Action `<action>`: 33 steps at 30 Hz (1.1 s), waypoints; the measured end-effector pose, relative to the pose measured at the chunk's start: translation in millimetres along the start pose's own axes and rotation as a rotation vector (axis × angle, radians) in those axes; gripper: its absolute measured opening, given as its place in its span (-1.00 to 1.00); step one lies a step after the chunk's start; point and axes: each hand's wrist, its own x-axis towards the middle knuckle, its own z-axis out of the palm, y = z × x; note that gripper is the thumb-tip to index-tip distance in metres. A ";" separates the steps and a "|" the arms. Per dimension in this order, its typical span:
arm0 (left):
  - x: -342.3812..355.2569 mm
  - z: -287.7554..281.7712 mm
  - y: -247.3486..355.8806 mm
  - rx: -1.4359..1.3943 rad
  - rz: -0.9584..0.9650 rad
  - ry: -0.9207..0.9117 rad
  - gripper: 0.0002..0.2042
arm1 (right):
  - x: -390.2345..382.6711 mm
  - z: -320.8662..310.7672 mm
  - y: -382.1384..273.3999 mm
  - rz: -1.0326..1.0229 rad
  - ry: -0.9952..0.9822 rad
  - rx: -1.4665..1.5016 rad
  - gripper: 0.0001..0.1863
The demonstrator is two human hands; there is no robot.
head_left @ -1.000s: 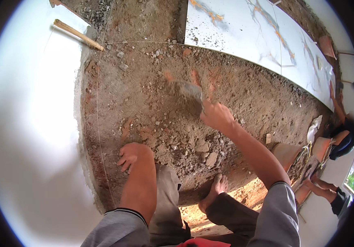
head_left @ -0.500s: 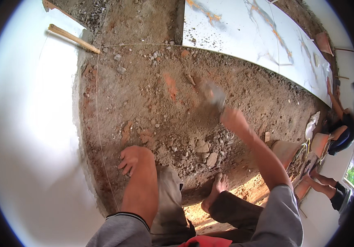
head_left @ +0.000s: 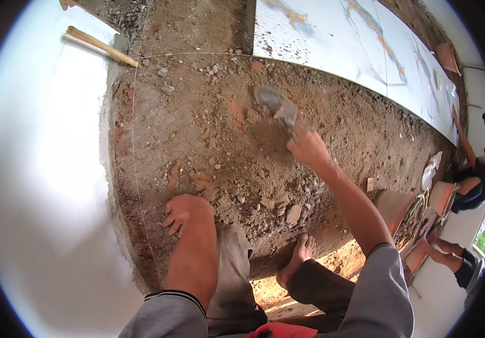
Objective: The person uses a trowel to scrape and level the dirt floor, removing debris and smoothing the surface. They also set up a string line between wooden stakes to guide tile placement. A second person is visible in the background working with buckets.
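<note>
1. Right hand (head_left: 308,147) clenched around the handle of a trowel (head_left: 277,104), blade stretched out ahead over the rubble bed (head_left: 208,141), close below the edge of the laid white tiles (head_left: 338,45).
2. Left hand (head_left: 179,213) pressed flat on the dirt near the person's knee, fingers spread and curled slightly, grasping nothing.
3. Trowel judged stiff and fairly light: thin metal blade, dusty and grey, with a short handle hidden almost wholly inside the fist. Best taken at the handle, as here; the blade edge judged thin and gritty, poor for gripping.
4. Bed judged loose and crumbly: dry brown earth mixed with stones and reddish brick shards, likely to shift and scatter under the blade rather than lift in one piece.
5. Taut string line (head_left: 135,169) stretched along the left edge of the bed beside a pale slab (head_left: 45,186); wooden stick (head_left: 101,47) lying at the far left corner.
6. Bare foot (head_left: 299,256) set on the dirt's near edge.
7. Another person (head_left: 468,191) crouched at far right, well apart from the trowel.
</note>
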 end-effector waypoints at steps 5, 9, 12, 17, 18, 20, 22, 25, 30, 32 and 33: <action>22.9 13.6 -20.2 -0.142 -0.055 -0.034 -0.38 | -62.9 -8.0 8.0 -0.050 -0.247 -0.155 -0.59; 24.2 19.6 -24.1 -0.299 -0.016 0.083 -0.38 | -80.6 -31.6 -45.9 -0.272 -0.205 -0.302 -0.56; 16.0 14.5 -17.9 -0.277 -0.017 0.085 -0.38 | -21.5 -35.5 -83.2 -0.209 0.020 -0.029 -0.56; 14.0 10.2 -6.8 -0.141 -0.001 0.149 -0.39 | 39.0 13.6 -75.7 -0.421 -0.055 -0.208 -0.58; 15.1 11.1 -8.5 -0.203 0.001 0.119 -0.39 | 27.5 22.2 -65.4 -0.322 -0.100 -0.223 -0.59; 17.5 15.0 -13.1 -0.096 -0.008 0.150 -0.39 | -3.4 22.0 -47.9 -0.223 -0.214 -0.242 -0.64; 19.7 16.7 -19.3 -0.140 0.003 0.107 -0.39 | -37.6 12.3 -43.5 -0.293 -0.406 -0.513 -0.71; 22.9 13.0 -22.7 -0.084 0.001 0.102 -0.40 | -55.2 -21.2 -45.8 -0.239 -0.595 -0.478 -0.74; 10.3 0.4 -10.7 0.004 0.037 0.069 -0.40 | -9.0 -33.8 -32.9 -0.173 -0.004 -0.085 -0.69; 4.7 0.6 -5.2 0.116 0.053 0.092 -0.40 | -8.9 -17.7 -11.5 -0.020 -0.140 0.095 -0.62; 5.2 1.1 -4.7 0.052 0.061 0.066 -0.40 | -18.3 -8.0 0.8 0.030 -0.136 0.006 -0.63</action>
